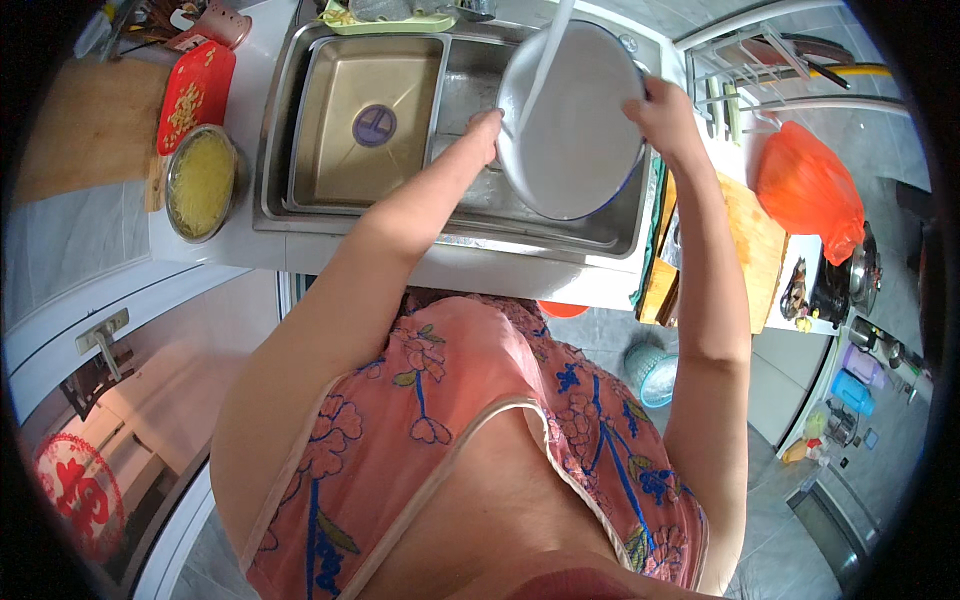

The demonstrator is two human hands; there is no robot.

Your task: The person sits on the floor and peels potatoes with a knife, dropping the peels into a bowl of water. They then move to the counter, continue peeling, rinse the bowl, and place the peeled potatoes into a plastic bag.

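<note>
A white enamel basin with a blue rim is tilted over the right bowl of a stainless steel sink. My right hand grips its right rim. On the opposite side, my left hand holds the left edge, its fingers partly hidden. A pale band crosses the inside of the basin from above; whether it is a faucet spout or running water I cannot tell. The sink's left bowl has a purple drain strainer at its bottom.
Left of the sink stand a metal bowl of pale yellow shreds, a red tray with chopped pieces and a wooden board. A green tray sits behind. Rightward are a cutting board, an orange plastic bag and a wire rack.
</note>
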